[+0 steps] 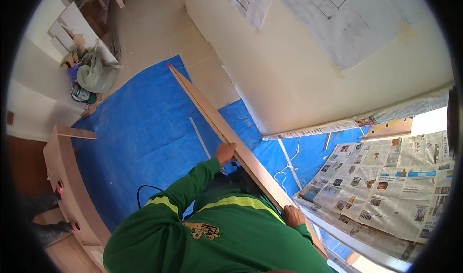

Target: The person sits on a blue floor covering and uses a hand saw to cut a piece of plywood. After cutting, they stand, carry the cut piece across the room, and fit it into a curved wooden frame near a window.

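Note:
A long, narrow light-wood board runs diagonally from the upper middle to the lower right, along my right side. My left hand grips it around its middle, fingers curled on its edge. My right hand is closed on the board further back, near my hip. Below the board, blue sheeting covers the floor, with a thin pale strip lying on it. My green sleeves and shirt with yellow bands fill the lower middle.
Newspaper-covered surface at right; white cord on the sheeting. A wall with taped drawings rises at upper right. Panels, a sack and a bucket stand upper left. Wooden structure with pink rolls at left. Tiled floor behind.

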The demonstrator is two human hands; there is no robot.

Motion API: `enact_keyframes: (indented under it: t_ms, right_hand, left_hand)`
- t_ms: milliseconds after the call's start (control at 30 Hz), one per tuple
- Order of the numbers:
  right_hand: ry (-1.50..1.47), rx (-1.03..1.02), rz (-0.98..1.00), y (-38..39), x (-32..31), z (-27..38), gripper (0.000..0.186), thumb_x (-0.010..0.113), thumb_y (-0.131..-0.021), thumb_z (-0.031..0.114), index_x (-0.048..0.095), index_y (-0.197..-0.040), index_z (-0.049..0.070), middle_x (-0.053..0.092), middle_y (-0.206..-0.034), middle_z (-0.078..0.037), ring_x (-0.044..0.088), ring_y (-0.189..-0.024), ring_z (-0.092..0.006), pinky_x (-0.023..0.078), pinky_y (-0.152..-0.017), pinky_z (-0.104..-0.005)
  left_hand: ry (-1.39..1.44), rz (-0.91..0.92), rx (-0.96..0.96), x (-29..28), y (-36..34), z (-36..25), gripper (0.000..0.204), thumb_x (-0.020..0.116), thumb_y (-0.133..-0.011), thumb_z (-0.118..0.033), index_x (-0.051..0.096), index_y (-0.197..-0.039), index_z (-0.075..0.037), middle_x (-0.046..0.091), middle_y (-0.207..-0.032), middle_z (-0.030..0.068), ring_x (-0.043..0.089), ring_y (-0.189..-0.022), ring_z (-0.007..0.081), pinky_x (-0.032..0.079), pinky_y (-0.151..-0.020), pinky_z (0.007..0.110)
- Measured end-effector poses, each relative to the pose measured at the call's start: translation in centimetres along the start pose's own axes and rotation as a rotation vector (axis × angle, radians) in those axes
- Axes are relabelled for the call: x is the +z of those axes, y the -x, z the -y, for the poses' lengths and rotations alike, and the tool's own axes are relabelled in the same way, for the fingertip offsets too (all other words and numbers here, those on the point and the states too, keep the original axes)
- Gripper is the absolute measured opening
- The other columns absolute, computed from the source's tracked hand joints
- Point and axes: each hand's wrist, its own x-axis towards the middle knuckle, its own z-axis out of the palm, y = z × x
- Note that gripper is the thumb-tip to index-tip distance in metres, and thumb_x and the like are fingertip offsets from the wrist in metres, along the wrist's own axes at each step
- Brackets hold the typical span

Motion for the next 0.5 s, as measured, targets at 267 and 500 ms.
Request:
enact_keyframes:
  t_ms: [267,500]
  right_hand:
    - [-0.131,-0.025,0.016,-12.6,-1.5,3.3,0.022,0.068,-0.093,0.023,0.073,-0.095,0.002,0.076,-0.098,-0.024,0.076,-0.088,-0.0439,0.061,-0.080,-0.0547]
    - [-0.109,-0.002,0.092,-26.8,-4.9,4.8,0.022,0.063,-0.096,0.025,0.077,-0.095,0.007,0.078,-0.097,-0.020,0.078,-0.085,-0.0415,0.063,-0.077,-0.0548]
  left_hand:
    - [-0.229,-0.046,0.023,-2.6,-10.3,-9.0,0.048,0.067,-0.101,-0.028,0.072,-0.101,0.020,0.077,-0.090,0.0241,0.081,-0.080,0.0322,0.068,-0.065,0.044]
    - [-0.167,-0.008,-0.045,-4.3,-21.8,-18.8,0.042,0.063,-0.104,-0.025,0.066,-0.121,0.013,0.075,-0.109,0.0198,0.079,-0.095,0.0317,0.071,-0.075,0.045]
